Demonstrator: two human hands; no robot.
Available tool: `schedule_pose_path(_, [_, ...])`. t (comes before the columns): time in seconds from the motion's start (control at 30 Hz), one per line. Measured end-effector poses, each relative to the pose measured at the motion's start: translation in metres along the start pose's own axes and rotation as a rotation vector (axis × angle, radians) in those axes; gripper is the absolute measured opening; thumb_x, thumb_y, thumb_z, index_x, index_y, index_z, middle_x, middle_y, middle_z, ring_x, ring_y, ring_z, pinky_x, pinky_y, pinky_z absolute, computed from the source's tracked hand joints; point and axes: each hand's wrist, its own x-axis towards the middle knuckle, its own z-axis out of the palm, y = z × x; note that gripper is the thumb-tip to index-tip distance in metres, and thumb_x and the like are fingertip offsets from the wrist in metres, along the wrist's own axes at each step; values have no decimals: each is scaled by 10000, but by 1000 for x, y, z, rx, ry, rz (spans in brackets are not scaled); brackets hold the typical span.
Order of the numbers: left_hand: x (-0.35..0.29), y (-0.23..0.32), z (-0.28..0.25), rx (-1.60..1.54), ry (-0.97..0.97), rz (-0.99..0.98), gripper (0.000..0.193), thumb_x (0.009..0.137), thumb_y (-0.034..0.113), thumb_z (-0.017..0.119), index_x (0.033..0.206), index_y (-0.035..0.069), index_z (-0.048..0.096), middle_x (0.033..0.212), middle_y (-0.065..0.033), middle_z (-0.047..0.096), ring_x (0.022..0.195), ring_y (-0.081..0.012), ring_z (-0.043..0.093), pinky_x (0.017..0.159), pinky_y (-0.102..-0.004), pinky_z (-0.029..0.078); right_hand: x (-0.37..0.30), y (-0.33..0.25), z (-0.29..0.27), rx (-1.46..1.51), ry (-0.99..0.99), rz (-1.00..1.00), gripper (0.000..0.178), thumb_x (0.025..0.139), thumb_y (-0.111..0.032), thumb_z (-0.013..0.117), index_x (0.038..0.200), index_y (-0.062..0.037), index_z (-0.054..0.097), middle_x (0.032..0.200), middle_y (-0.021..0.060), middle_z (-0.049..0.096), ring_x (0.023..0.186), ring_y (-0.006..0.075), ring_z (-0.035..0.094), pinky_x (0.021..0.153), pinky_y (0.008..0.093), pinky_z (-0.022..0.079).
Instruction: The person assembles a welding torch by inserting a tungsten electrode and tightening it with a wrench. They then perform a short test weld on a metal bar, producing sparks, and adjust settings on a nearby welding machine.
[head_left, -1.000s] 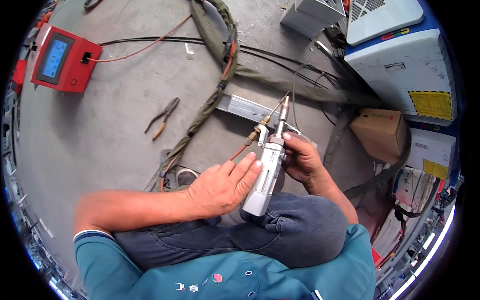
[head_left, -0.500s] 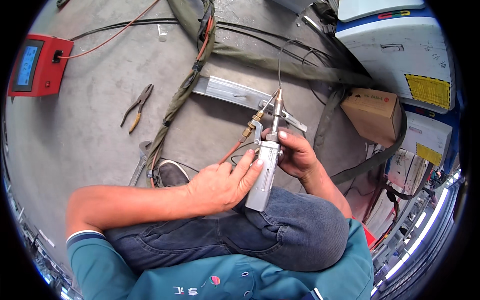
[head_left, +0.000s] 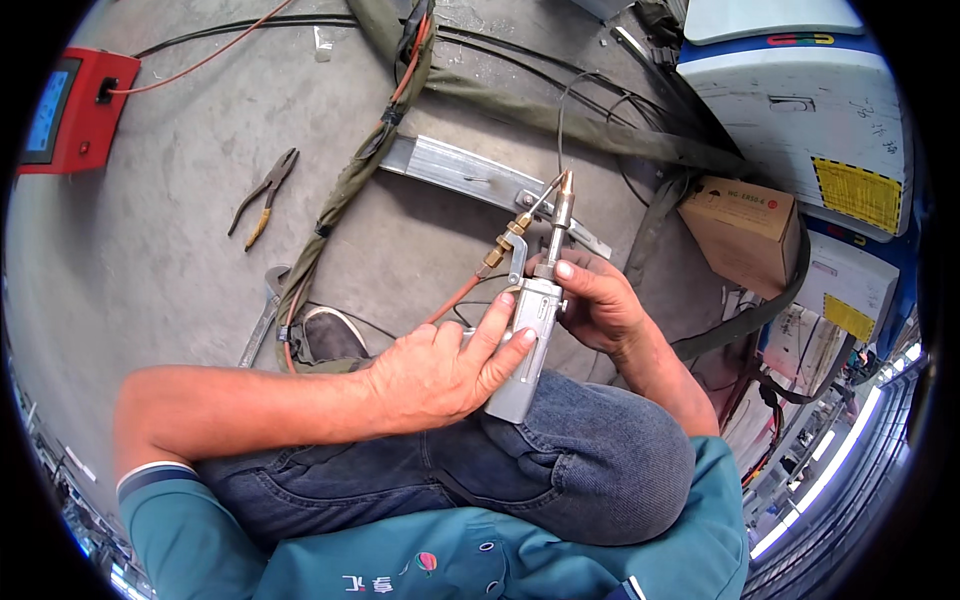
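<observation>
A grey metal welding torch [head_left: 525, 345] with a slim steel neck and a copper-coloured tip leans across my lap, tip pointing away from me. My right hand [head_left: 605, 305] is closed round it where the neck meets the body, thumb on the near side. My left hand [head_left: 435, 370] holds the body from the left, with index finger and thumb pressed on it; its other fingers are partly hidden. A brass fitting [head_left: 506, 241] sits on a bracket beside the neck, joined to an orange hose [head_left: 455, 300]. A thin wire guide runs from it to the tip.
Pliers [head_left: 265, 200] and a wrench [head_left: 262, 315] lie on the floor at left, beside a sleeved cable bundle [head_left: 340, 195]. A red box with a screen [head_left: 100, 110] stands far left. Ahead lies a metal channel [head_left: 470, 175]. A cardboard box [head_left: 745, 235] and white cases [head_left: 800, 120] are at right.
The view has shifted slightly, so the red box and pliers sit further left. Both hands keep their hold on the torch, which has hardly moved.
</observation>
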Motion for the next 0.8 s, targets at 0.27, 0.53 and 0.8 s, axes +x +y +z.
schedule_pose_path(0.27, [0,0,-3,-9,-13,8,585,881,192,548,1446,42,526,1395,-339,544,598,-164,490,492,-301,470,3,4,-5,72,-36,21,452,953,-294,669,1252,38,597,1098,111,685,991,202,667,904,358,526])
schedule_pose_path(0.53, [0,-1,-2,-3,-8,6,592,880,198,549,1453,53,524,1391,-344,544,599,-165,509,479,-306,473,6,2,3,-8,-15,-12,412,941,-341,690,1154,8,636,1016,80,663,929,182,636,854,344,514])
schedule_pose_path(0.8, [2,-3,-9,11,-45,-35,608,869,180,548,1461,42,519,1403,-346,529,591,-176,544,482,-327,515,4,1,8,-67,89,-45,418,1017,-345,618,1252,1,614,1096,85,686,971,178,660,847,339,530])
